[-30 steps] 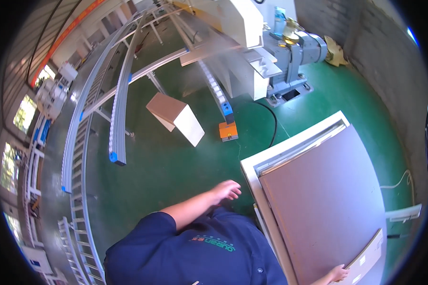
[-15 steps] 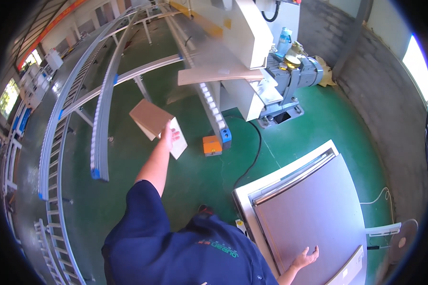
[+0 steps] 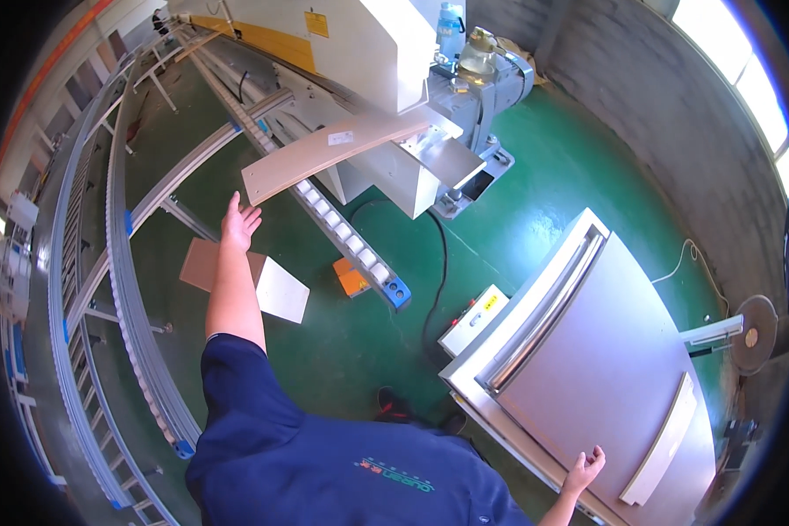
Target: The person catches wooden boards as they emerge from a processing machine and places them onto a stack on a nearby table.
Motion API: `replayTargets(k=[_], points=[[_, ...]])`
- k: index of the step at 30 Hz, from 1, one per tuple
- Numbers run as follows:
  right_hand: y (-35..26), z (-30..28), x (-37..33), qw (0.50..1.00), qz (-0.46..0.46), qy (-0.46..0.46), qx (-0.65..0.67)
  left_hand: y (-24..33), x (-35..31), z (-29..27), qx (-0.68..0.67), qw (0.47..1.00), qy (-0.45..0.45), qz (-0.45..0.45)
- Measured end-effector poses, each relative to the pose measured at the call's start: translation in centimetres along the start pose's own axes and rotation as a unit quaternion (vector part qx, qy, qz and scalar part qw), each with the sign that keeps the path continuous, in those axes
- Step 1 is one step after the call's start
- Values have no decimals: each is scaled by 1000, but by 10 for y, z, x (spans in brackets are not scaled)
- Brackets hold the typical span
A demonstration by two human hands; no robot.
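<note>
A long tan wooden board (image 3: 342, 149) sticks out of the white and yellow machine (image 3: 368, 53), resting above a roller conveyor (image 3: 351, 245). My left hand (image 3: 237, 221) is stretched out just below the board's near end, fingers apart and holding nothing; I cannot tell whether it touches the board. My right hand (image 3: 585, 469) hangs open at the lower right, at the near edge of a stack of large grey panels (image 3: 605, 351). My dark blue shirt fills the bottom of the view.
A cardboard box (image 3: 254, 285) lies on the green floor under my left arm. An orange block (image 3: 352, 279) and a black cable (image 3: 437, 280) lie by the conveyor. Curved metal rails (image 3: 118, 289) run along the left. A small white control box (image 3: 473, 317) sits beside the panels.
My left arm has swung from beside my body up and out toward the board's end. The board now sticks farther out of the machine. My right hand stays by the grey panels.
</note>
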State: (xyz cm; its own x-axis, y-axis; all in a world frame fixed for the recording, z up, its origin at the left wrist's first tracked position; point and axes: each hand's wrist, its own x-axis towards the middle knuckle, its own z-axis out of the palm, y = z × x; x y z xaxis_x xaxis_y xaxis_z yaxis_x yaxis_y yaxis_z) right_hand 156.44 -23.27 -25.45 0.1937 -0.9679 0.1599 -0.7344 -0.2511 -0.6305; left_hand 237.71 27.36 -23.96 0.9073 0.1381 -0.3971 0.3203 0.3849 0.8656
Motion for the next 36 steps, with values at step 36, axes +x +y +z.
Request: replayTargets(k=[36], points=[[-222, 67, 70, 622, 106, -417, 654, -180, -458, 17, -135, 916, -341, -160]])
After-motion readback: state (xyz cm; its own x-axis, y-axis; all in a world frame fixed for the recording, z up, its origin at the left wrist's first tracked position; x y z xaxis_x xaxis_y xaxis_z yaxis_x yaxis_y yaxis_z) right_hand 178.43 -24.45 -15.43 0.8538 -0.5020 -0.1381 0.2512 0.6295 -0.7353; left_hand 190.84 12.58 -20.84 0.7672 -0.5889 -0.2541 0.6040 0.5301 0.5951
